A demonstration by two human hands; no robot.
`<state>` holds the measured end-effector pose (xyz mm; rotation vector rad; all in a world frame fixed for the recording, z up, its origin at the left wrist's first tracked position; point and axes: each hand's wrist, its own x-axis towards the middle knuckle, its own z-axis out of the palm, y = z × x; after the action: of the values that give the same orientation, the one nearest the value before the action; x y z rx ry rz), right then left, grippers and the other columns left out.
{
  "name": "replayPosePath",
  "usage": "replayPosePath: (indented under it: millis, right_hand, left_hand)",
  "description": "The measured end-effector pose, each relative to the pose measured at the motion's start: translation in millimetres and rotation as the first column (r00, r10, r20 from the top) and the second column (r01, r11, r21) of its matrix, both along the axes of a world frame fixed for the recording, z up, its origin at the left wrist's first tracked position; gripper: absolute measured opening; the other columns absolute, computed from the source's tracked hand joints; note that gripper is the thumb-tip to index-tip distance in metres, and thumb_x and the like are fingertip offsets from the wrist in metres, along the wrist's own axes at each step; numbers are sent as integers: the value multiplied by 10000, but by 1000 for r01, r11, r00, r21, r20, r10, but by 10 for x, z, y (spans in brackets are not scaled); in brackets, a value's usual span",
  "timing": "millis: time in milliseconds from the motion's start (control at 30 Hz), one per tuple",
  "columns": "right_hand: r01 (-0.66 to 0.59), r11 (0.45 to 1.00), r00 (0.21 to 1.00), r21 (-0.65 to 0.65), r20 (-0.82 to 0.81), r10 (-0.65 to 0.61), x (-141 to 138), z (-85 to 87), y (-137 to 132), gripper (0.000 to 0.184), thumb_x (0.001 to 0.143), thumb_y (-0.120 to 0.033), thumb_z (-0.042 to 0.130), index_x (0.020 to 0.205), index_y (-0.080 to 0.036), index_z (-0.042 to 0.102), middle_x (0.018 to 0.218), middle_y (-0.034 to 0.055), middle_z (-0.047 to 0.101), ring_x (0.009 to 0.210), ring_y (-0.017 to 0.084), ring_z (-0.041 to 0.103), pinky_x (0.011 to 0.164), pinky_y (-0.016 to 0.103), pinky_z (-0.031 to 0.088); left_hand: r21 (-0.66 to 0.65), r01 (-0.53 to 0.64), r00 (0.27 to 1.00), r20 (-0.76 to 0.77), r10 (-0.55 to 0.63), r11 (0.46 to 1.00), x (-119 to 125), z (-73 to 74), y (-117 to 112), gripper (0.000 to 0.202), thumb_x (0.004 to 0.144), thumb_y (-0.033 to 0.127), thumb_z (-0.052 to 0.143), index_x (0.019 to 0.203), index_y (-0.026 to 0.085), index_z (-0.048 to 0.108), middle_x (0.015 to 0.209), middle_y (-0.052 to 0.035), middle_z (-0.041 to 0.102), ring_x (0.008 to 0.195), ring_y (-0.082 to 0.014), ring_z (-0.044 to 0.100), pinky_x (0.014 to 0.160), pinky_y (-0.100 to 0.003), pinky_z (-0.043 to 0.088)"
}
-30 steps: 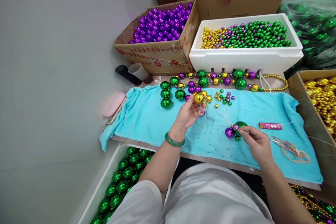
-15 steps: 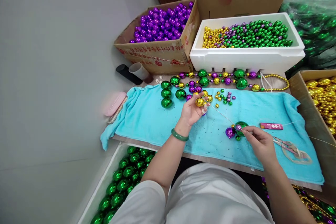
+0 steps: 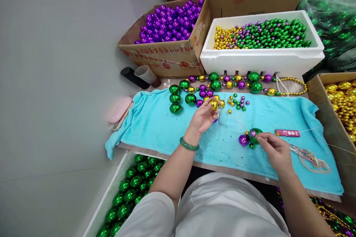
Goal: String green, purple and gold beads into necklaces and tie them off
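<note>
While the left hand [image 3: 203,118] pinches a gold ball [image 3: 213,104] over the towel [image 3: 155,126], the right hand [image 3: 274,150] pinches the needle [image 3: 236,119] by the green ball [image 3: 254,136]. Risk: a slackened pinch drops the ball, scattering loose beads [image 3: 236,103].

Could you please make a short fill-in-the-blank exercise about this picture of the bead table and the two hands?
1. The left hand pinches a bead whose colour is ____.
2. The cardboard box at the back left holds only ____ beads.
3. The towel spread over the table is ____ in colour.
4. The bangle sits on the ____ wrist.

Missing words: gold; purple; turquoise; left
</note>
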<state>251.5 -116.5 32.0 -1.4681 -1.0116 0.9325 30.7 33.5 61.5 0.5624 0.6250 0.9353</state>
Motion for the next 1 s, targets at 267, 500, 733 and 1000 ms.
replayPosePath:
  millis: [267, 500, 733, 1000]
  right_hand:
    - [-2, 1000, 1000, -10, 17, 2, 11, -22, 1, 168, 770, -337, 674, 748, -175, 710, 569, -6, 566, 493, 86, 424, 441, 208, 342]
    - [-58, 998, 998, -4, 30, 58, 30, -41, -3, 162, 773, -335, 677, 766, -179, 719, 595, -3, 597, 504, 83, 445, 460, 207, 361]
    - [-47, 999, 999, 9, 10, 47, -8, -41, 13, 143, 783, -325, 668, 775, -190, 716, 614, -6, 599, 522, 83, 446, 476, 205, 365]
    - [-35, 999, 999, 6, -24, 35, 44, -82, -7, 147, 771, -334, 684, 762, -191, 716, 610, -8, 596, 517, 80, 440, 477, 206, 357]
  left_hand:
    - [64, 30, 1000, -9, -29, 997, -20, -12, 2, 350, 690, 224, 771, 1021, 193, 661, 973, -47, 644, 639, -71, 550, 523, -181, 411]
    - [139, 142, 986, -108, -128, 980, 2, 40, -78, 463, 603, 252, 851, 1022, 166, 672, 884, -20, 624, 572, -47, 516, 510, -190, 395]
    - [123, 151, 987, -76, -143, 981, 92, 108, -191, 487, 614, 263, 854, 1056, 182, 668, 891, -12, 612, 584, -42, 530, 539, -188, 422]
    - [170, 154, 985, -99, -138, 973, 127, 177, -233, 493, 606, 282, 861, 1053, 185, 678, 884, -18, 611, 583, -46, 524, 543, -196, 421]
